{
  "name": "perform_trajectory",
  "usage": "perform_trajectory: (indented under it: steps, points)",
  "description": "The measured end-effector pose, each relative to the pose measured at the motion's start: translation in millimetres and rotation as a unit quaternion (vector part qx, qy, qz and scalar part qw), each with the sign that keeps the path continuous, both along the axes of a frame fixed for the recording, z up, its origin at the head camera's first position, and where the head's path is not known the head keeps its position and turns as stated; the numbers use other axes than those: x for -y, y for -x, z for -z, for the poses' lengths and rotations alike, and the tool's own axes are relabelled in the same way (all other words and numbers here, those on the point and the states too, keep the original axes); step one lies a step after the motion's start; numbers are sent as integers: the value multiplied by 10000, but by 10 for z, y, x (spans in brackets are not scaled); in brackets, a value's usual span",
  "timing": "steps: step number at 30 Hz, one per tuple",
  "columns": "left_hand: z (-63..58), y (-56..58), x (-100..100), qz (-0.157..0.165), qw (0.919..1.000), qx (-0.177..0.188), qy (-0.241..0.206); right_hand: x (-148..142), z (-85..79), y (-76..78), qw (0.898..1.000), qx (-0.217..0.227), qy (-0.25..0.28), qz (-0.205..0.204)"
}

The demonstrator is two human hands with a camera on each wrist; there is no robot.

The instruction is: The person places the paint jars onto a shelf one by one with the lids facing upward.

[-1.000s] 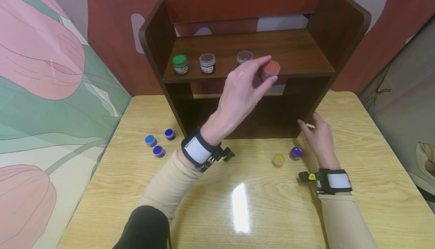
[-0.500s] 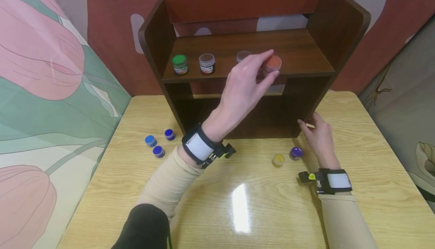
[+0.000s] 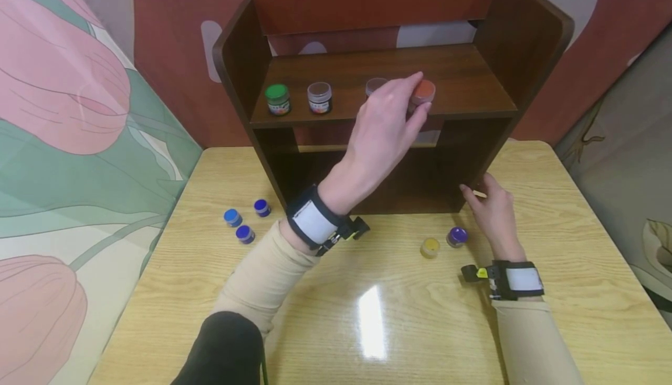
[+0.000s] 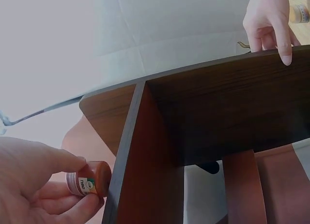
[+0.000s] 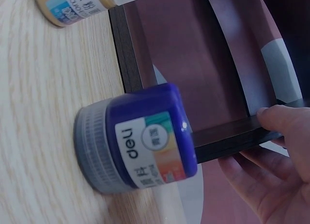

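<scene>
My left hand (image 3: 380, 125) pinches an orange-red paint jar (image 3: 423, 92) between thumb and fingers, over the front edge of the upper board of a dark brown wooden shelf (image 3: 457, 76). In the left wrist view, that labelled jar (image 4: 88, 180) lies right beside the board's edge. Its far side is hidden by the fingers. My right hand (image 3: 493, 216) grips the shelf's right side panel low down, thumb on one face and fingers on the other, as the right wrist view shows the hand (image 5: 281, 161). Close to it stands a purple paint jar (image 5: 140, 136).
Along the upper board stand a green-lidded jar (image 3: 278, 100), a clear-lidded jar (image 3: 320, 98) and another clear-lidded jar (image 3: 375, 85) partly behind the left hand. A yellow jar (image 3: 430, 248) sits beside the purple one. Three blue-lidded jars (image 3: 245, 234) are at the table's left.
My left hand has moved slightly up and back over the upper board with the orange-red paint jar. The right hand keeps its place on the side panel.
</scene>
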State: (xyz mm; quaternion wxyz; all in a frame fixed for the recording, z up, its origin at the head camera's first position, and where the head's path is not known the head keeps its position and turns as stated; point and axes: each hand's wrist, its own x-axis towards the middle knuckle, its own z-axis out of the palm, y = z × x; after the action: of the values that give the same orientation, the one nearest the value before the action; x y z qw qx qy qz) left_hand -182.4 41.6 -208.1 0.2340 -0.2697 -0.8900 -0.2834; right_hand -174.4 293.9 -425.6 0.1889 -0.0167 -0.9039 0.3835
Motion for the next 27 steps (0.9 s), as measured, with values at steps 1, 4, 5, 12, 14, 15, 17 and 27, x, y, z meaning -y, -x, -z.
perform_trajectory:
  steps: [1,4,5,12,14,15,17,27]
  points:
    - [-4,-2,-6,-17,10000,-13,50,0,1,1,10000,-3,3,-3]
    - [-10,-3,-27,-41,9998,-60,173,-3,-2,3,10000,1,-2,-2]
    - [-12,-2,-35,-53,9997,-53,215,-3,-4,3,10000,0,-4,-3]
    - [-20,12,-87,-174,9986,-108,477,-6,-5,4,10000,2,-34,-11]
    - [-17,17,-101,-219,9982,-132,538,-6,-4,2,10000,-3,-38,-16]
    - [-15,18,-107,-236,9981,-138,561,-5,-5,1,10000,-4,-34,-18]
    - [-13,25,-118,-283,9976,-153,617,-4,-11,0,10000,-2,-11,-21]
    - [6,56,-155,-368,9964,-85,766,-6,-4,0,10000,18,55,-11]
